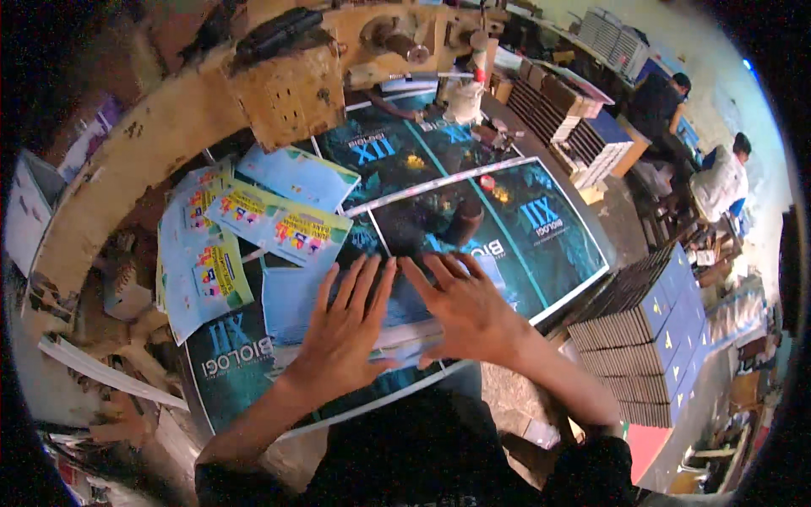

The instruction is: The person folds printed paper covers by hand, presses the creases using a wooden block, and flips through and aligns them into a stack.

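Both my hands rest side by side on a stack of light blue paper sheets (285, 304) at the near middle of the table. My left hand (345, 331) lies palm down with its fingers stretched forward. Beside it, my right hand (471, 314) is spread flat, its thumb by the near edge of the stack. Large dark teal printed sheets (549, 245) lie beneath the stack. Loose blue, yellow and white printed sheets (283, 224) fan out to the left. A dark brown rounded object (463, 221) stands just beyond my right fingers; its kind is unclear.
Wooden machinery with a square panel (291, 97) borders the table's far side. A whitish pot (463, 101) stands near it. Tall stacks of dark blue books (646, 338) rise at the right, with more stacked books (604, 144) beyond. Two people (718, 182) are in the background.
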Available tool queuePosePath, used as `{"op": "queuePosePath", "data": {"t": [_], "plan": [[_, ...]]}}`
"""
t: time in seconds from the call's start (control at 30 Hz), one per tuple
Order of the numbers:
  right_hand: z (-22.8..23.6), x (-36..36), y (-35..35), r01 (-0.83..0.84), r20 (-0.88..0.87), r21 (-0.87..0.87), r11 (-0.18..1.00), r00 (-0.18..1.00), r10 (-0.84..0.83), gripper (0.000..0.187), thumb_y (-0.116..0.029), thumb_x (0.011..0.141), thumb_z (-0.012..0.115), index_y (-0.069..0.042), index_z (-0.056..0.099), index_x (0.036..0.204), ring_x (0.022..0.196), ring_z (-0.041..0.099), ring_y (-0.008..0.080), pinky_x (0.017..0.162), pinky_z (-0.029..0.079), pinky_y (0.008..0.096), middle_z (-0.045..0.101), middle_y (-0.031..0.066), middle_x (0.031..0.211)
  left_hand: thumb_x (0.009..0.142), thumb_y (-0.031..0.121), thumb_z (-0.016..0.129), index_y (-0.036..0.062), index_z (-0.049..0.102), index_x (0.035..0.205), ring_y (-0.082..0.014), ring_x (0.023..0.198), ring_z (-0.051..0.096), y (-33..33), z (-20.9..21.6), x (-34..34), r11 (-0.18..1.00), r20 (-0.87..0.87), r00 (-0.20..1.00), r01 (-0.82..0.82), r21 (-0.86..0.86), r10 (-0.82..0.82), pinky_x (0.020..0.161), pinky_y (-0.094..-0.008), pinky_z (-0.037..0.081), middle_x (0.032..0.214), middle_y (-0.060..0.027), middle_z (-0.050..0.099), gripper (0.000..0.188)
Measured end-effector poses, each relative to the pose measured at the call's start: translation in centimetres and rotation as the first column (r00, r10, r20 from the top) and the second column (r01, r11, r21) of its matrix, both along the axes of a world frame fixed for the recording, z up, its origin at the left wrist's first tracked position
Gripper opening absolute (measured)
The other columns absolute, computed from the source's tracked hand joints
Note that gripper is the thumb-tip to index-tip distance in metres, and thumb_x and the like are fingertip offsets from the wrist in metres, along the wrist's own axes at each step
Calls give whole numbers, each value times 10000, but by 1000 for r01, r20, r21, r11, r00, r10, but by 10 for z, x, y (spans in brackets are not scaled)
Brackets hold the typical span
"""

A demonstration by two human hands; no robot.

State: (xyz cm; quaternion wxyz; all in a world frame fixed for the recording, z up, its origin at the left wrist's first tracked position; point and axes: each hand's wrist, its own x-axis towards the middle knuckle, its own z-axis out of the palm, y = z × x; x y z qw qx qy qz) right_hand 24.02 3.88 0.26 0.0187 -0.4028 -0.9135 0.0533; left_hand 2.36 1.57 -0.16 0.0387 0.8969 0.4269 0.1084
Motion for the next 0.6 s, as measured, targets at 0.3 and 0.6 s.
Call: {"op": "queuePosePath", "data": {"t": [0.3,0.6], "plan": [[-8,13,-20,28,-34,117,993,999,-24,1295,-405,581,878,41,135,1544,1404,342,386,1139,248,529,306,277,1529,591,342,885,-85,292,1467,-370,1249,441,-16,1,-6,985,-30,984,-173,13,173,1118,-493,274,1316,-234,455,1140],[-13,22,-15,104,-211,95,990,974,-82,731,-347,671,840,-27,548,1260,1113,591,369,1039,359,506,636,203,1102,654,172,805,43,514,1263,-320,1109,593,-17,-17,-18,981,2,981,-192,24,192,1002,-480,411,1130,-144,619,686]]}}
